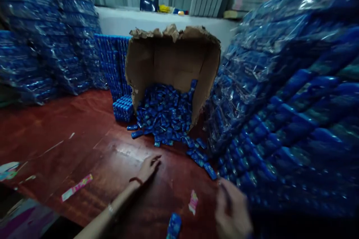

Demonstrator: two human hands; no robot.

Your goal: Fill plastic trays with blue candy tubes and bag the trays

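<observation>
Packs (165, 114), small and blue, lie heaped in the open front of a carton (179, 54) and spill onto the red-brown table (84, 127); a short trail (198, 157) of them runs toward the right hand (235, 209), its last pack just beside the fingertips; that hand is blurred, fingers bent, and I cannot tell whether it grips anything or touches that pack; the left hand (149, 168) is over the table before the heap, apart from the packs, fingers loosely curled with nothing seen in them; a red band (136, 180) circles its wrist; a lone pack (174, 224) lies at the bottom, between the arms; a pink scrap (193, 202) lies near it, a longer strip (77, 187) left of the left forearm; beside the carton, on its left, stands a tidy stack (122, 108); film-wrapped piles (47, 26) rise farther left; a wrapped bank (266, 52) fills the right; behind, a ledge (112, 20) bears a dark blue object (149, 3).
</observation>
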